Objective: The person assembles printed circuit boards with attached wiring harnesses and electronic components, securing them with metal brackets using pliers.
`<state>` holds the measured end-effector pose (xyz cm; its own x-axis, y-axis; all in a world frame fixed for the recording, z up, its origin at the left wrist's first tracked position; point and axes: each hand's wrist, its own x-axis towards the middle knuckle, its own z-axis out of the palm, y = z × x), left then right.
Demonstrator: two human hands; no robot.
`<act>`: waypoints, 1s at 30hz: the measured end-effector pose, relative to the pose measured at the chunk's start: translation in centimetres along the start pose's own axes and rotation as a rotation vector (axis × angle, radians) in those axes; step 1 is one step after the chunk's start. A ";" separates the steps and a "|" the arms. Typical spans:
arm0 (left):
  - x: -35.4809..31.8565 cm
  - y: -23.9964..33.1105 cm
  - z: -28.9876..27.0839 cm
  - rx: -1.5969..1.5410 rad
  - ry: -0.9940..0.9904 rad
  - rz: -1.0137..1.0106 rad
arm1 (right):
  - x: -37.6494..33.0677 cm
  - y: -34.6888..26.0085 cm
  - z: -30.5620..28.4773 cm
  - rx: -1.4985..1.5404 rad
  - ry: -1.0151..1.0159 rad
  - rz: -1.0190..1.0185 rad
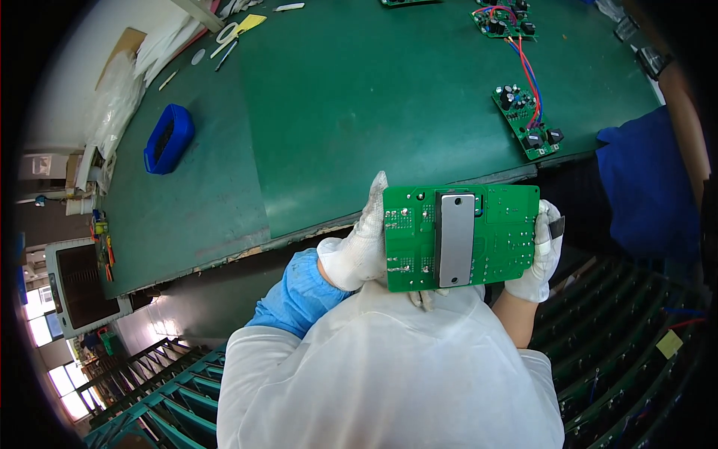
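Observation:
A green circuit board (499, 232), solder side up, is held in front of my chest. A long grey metal heatsink bar (457, 239) with a hole near each end sits across its middle. My left hand (359, 251), in a white glove with a blue sleeve cover above it, grips the board's left edge, thumb pointing up. On the right edge, my right hand (544, 258), also white-gloved, has its fingers curled round the board. A small dark patch (556, 227) shows at those fingers; I cannot make out what it is. The board's underside is hidden.
Beyond the board lies a green-topped table (321, 127). On it are a blue tray (170, 140) with dark small parts and a board (526, 122) wired to another. A co-worker's arm (686, 123) is at right. Racks of boards (628, 352) stand lower right.

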<state>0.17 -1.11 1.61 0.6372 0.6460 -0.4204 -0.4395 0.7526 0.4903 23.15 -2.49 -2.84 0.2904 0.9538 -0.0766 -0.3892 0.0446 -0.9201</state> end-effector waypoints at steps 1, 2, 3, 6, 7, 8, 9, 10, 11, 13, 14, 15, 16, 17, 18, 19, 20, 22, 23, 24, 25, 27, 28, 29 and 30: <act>0.0 0.0 0.0 0.039 0.002 0.035 | -0.1 0.1 -0.1 0.025 -0.010 -0.017; 0.2 -0.3 -0.9 0.038 0.004 0.036 | -0.2 0.0 0.0 0.025 -0.011 -0.016; 0.7 -0.9 -2.5 -0.161 -0.259 0.043 | -0.2 -0.1 0.0 0.038 -0.027 -0.023; 1.0 -1.3 -3.3 -0.399 -0.498 0.040 | -0.1 0.0 -0.6 0.068 -0.073 -0.025; 0.8 -1.2 -3.0 -0.433 -0.473 0.034 | -0.1 0.1 -0.7 0.089 -0.107 -0.020; 0.6 -1.1 -2.5 -0.433 -0.474 0.032 | 0.0 0.2 -0.7 0.089 -0.105 -0.020; 0.4 -0.9 -1.7 -0.078 -0.227 0.089 | 0.1 0.2 -0.5 0.052 -0.074 -0.038; 0.3 -0.7 -1.3 0.277 0.023 0.146 | 0.2 0.2 -0.3 0.016 -0.044 -0.059; 0.3 -0.4 -1.8 0.279 0.020 0.148 | 0.4 0.3 -0.3 0.016 -0.044 -0.063; 0.6 0.3 -3.2 0.089 -0.492 -0.001 | 0.7 0.5 -0.6 -0.055 -0.063 -0.104; 0.7 0.2 -2.9 0.091 -0.502 -0.004 | 0.9 0.4 -0.5 -0.059 -0.057 -0.112; 0.5 -0.1 -2.3 0.206 -0.375 0.068 | 1.0 0.3 -0.4 -0.067 -0.047 -0.033; 0.4 0.1 -1.4 0.322 -0.242 0.143 | 1.2 0.2 -0.2 -0.070 -0.041 0.047; 0.1 1.0 -0.3 0.386 -0.224 0.111 | 1.5 0.3 0.3 -0.079 -0.036 0.033; 0.1 1.2 -0.5 0.391 -0.233 0.115 | 1.9 0.5 0.7 -0.086 -0.045 -0.005; -0.1 1.1 -1.0 0.469 -0.228 0.095 | 2.2 0.6 0.9 -0.103 -0.063 0.007; -0.1 1.0 -1.3 0.547 -0.222 0.076 | 2.5 0.6 1.1 -0.120 -0.082 0.019; -0.3 1.3 -1.1 0.497 -0.240 0.063 | 2.6 1.0 1.9 -0.177 -0.091 -0.067; -0.5 1.8 -0.5 0.488 -0.214 0.022 | 2.7 1.2 2.0 -0.155 -0.096 -0.067; -0.7 2.1 -0.2 0.480 -0.186 -0.018 | 2.8 1.5 2.0 -0.132 -0.101 -0.066; -0.7 1.1 -1.6 0.524 -0.220 0.143 | 2.9 1.4 2.5 -0.128 -0.113 -0.073; 0.4 0.6 -2.3 0.564 -0.192 0.268 | 3.2 1.8 2.9 -0.214 -0.111 -0.120; 0.7 0.5 -2.3 0.608 -0.150 0.390 | 3.3 2.0 3.0 -0.197 -0.125 -0.105; 0.8 0.6 -2.5 0.637 -0.144 0.472 | 3.7 2.8 3.4 -0.186 -0.129 -0.176; 0.7 1.0 -2.8 0.641 -0.148 0.479 | 4.1 3.3 4.1 -0.175 -0.133 -0.247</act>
<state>-1.58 0.45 -0.29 0.5691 0.8218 0.0293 -0.2663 0.1505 0.9521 19.48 2.75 -4.65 0.2357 0.9517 0.1970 -0.1615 0.2382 -0.9577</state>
